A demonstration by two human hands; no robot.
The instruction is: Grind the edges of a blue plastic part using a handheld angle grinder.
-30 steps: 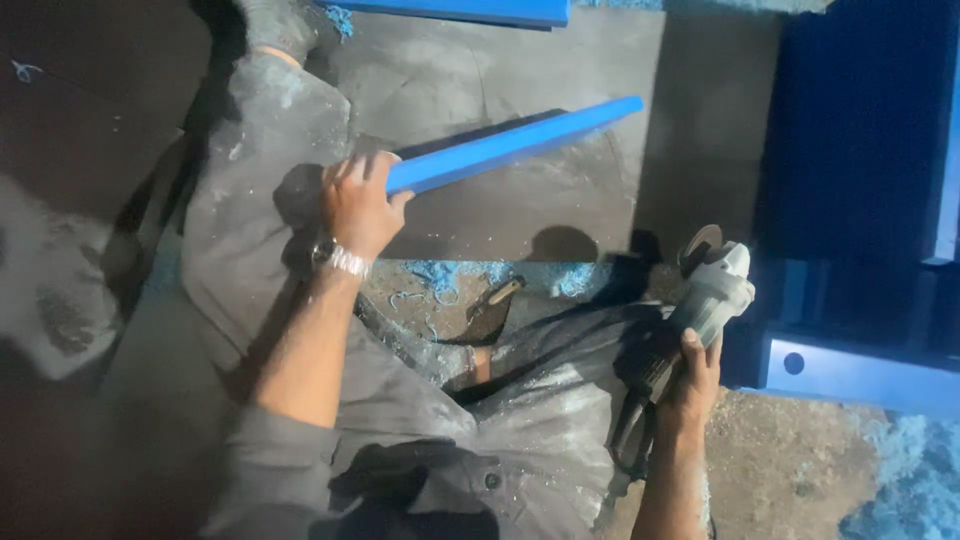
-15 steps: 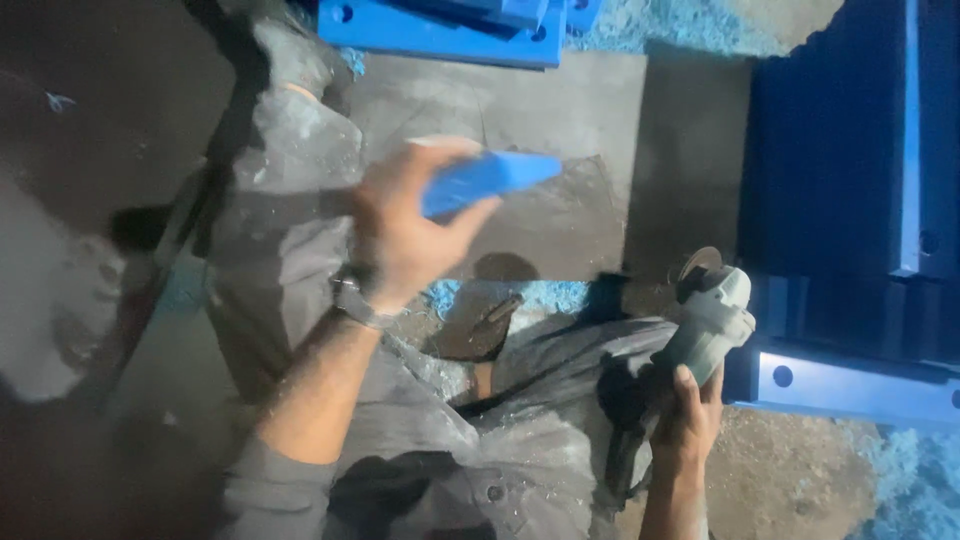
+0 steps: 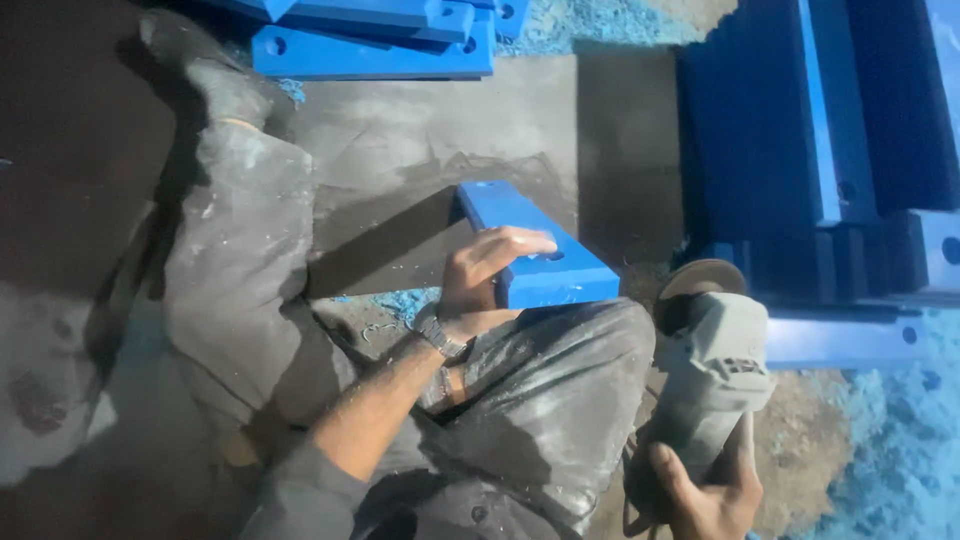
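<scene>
Bare grey concrete floor (image 3: 400, 150) open beyond flat blue plastic plate (image 3: 535, 250); stacked blue plastic blocks (image 3: 810, 150) wall right side, probably tight.

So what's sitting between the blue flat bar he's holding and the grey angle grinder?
In the head view, the person's bent knee in dusty grey trousers lies between the flat blue bar under the left hand and the grey angle grinder in the right hand.

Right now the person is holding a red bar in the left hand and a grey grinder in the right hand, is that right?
Not quite. The bar in the left hand is blue, not red, as the head view shows. The rest holds: the right hand grips the grey grinder.
</scene>
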